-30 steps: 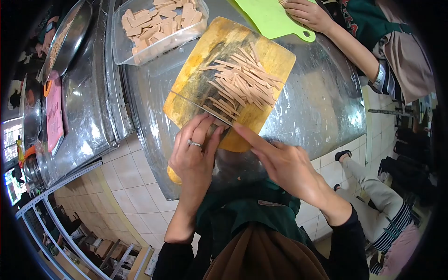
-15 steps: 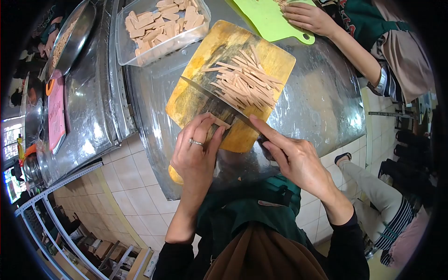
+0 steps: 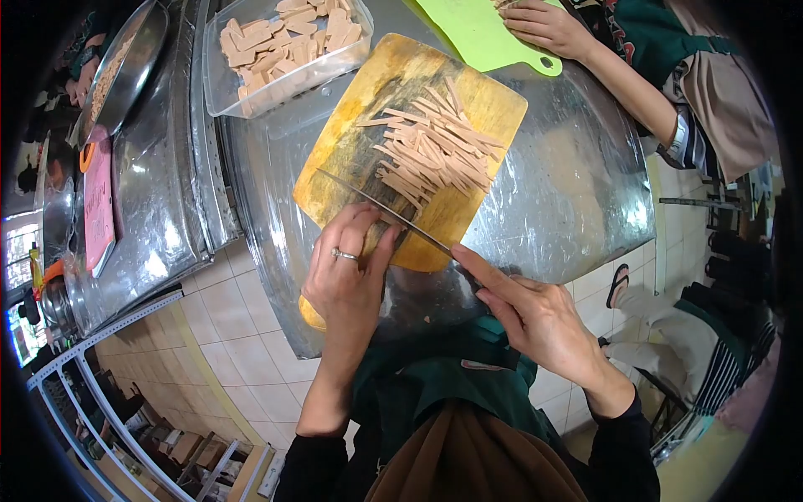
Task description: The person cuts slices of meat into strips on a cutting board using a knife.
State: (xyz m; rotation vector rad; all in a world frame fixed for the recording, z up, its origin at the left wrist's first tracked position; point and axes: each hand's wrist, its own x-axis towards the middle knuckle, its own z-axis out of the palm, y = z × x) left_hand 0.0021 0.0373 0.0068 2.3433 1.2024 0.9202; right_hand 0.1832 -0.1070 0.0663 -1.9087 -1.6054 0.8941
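My right hand point(image 3: 535, 314) grips a kitchen knife point(image 3: 418, 230) by its handle, index finger stretched along the top. Its long blade slants across the lower part of a worn wooden cutting board point(image 3: 493, 92), close by the fingertips of my left hand point(image 3: 341, 259). Those fingers are bent and pinch a flat tan slab against the board; most of the slab is hidden by the fingers and the blade. Beyond the blade lies a loose pile of thin tan strips point(image 3: 439, 142).
A clear plastic tub point(image 3: 322, 89) of tan slabs point(image 3: 276, 50) stands at the board's upper left. Another person's hand point(image 3: 544, 29) rests on a lime-green cutting mat point(image 3: 473, 38) at upper right. Left of the steel table point(image 3: 577, 184) are a metal bowl point(image 3: 138, 67) and pink book point(image 3: 100, 201).
The knife has come down and toward my left fingers, away from the strips, with my right hand moving slightly down. More strips show at the pile's near side. A walking person's foot has shifted.
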